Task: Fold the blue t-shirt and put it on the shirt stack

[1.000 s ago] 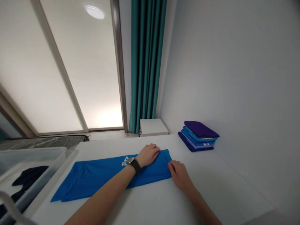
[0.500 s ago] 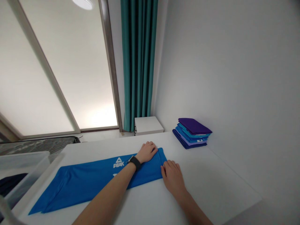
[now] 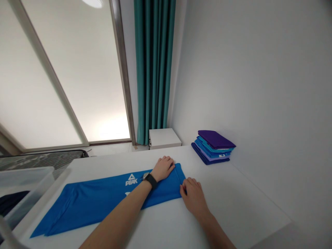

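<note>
A blue shirt (image 3: pixel 98 197) with a white PEAK print lies on the white table, folded into a long narrow strip. My left hand (image 3: pixel 163 168), a dark watch (image 3: pixel 149 180) on its wrist, rests palm down on the cloth near the strip's right end, fingers laid out over it. At that end, my right hand (image 3: pixel 193 195) has its thumb and fingers closed on the shirt's edge; the fingertips are partly hidden.
A stack of folded clothes (image 3: pixel 214 147), purple on top, stands at the table's back right by the wall. At left is a clear plastic bin (image 3: pixel 38 188) holding dark cloth. A white cabinet (image 3: pixel 164 137) stands beyond the table (image 3: pixel 166 228), before a green curtain (image 3: pixel 154 69).
My right hand has shifted very slightly to the right at the shirt's edge. My left hand stays almost in place, and the shirt keeps its shape.
</note>
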{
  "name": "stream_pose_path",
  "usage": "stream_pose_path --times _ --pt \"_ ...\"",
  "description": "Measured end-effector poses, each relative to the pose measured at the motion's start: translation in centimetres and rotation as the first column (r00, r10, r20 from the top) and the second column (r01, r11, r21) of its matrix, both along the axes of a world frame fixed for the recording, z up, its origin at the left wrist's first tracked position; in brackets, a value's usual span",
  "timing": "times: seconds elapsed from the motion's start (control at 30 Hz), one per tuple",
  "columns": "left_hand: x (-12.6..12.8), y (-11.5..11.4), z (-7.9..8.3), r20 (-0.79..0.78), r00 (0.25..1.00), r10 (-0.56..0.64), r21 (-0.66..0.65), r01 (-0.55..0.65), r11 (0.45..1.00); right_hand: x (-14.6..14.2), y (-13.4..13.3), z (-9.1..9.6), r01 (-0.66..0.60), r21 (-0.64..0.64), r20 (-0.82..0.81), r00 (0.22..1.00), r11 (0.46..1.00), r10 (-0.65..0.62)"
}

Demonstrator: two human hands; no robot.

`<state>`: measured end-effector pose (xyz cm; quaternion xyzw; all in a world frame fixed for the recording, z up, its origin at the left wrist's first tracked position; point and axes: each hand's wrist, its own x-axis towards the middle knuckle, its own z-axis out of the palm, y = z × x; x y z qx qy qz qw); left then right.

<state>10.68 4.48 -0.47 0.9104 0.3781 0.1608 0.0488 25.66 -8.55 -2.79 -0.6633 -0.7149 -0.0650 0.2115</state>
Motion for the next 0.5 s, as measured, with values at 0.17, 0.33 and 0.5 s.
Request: stream_pose_path --times 0.17,0.33,0.5 --pt "-0.7 -0.6 1.5 -0.066 0.998 -0.007 0.039 0.010 0.999 0.1 0.0 0.2 -0.003 -0.021 -0.041 0.999 1.000 0.002" --pt "-2.6 -4.1 2.2 -0.072 0.997 -0.011 0.095 0.017 0.995 0.1 0.0 0.3 -0.028 -0.009 -0.107 0.994 1.000 0.027" --pt "-3.3 -7.9 0.4 -0.072 0.996 0.050 0.084 -0.044 0.995 0.3 0.1 0.1 -0.039 0.002 -0.121 0.992 0.999 0.038"
